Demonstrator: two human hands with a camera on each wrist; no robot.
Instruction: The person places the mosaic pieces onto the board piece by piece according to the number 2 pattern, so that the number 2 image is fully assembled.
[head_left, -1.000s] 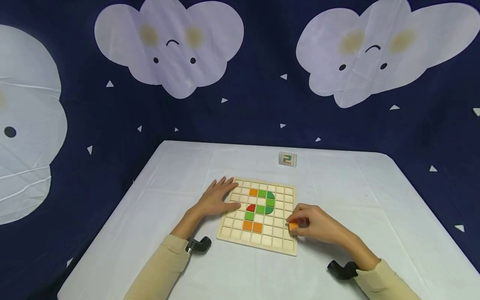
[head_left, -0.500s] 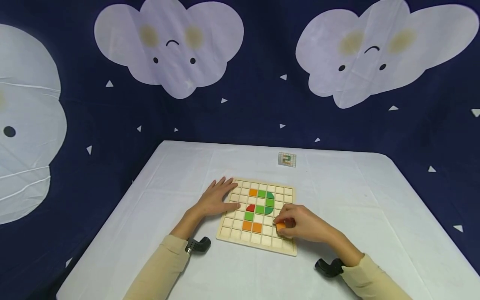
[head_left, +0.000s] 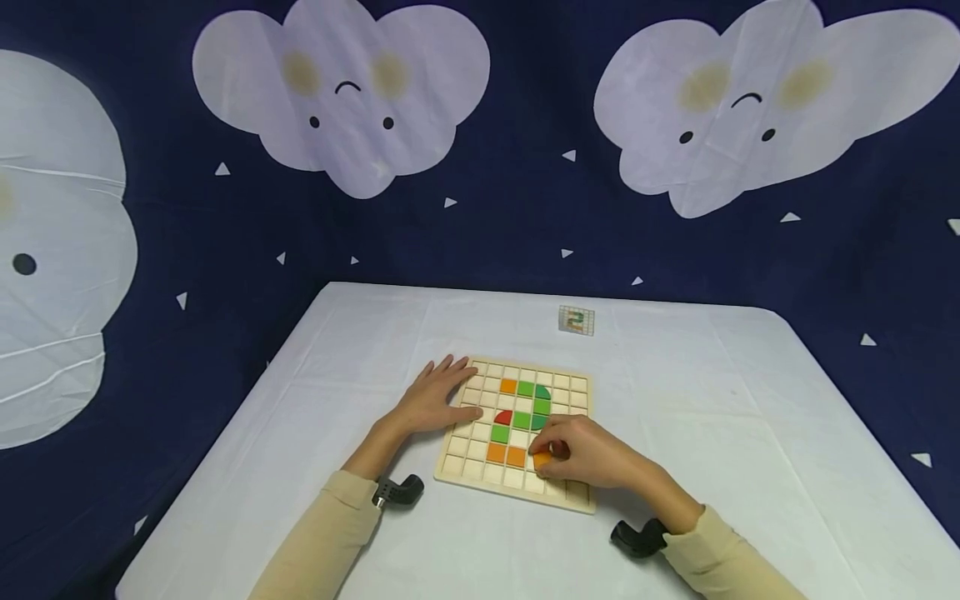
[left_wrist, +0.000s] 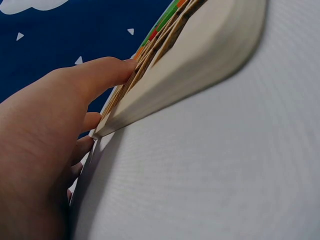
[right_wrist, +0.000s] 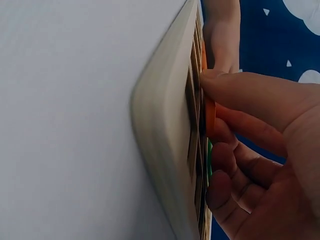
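Note:
A wooden grid board (head_left: 457, 467) lies on the table, with orange, green and red tiles set in some of its cells. My right hand (head_left: 592, 452) pinches an orange square tile (head_left: 542, 460) between thumb and fingers, over the board's lower cells, just right of two orange tiles (head_left: 506, 455). In the right wrist view the orange tile (right_wrist: 210, 120) stands at the board's surface; whether it sits in a cell I cannot tell. My left hand (head_left: 431, 402) rests on the board's left edge with fingers spread, its thumb (left_wrist: 112, 71) over the rim.
A small card (head_left: 577, 320) with a coloured grid pattern stands near the table's far edge. The white-covered table (head_left: 375, 333) meets a dark blue cloth (head_left: 510, 225) with clouds behind it. A black wrist device (head_left: 639, 538) sits below my right hand.
My right hand has moved left with the orange tile, from the board's right edge to beside the lower orange tiles. My left hand has stayed in place.

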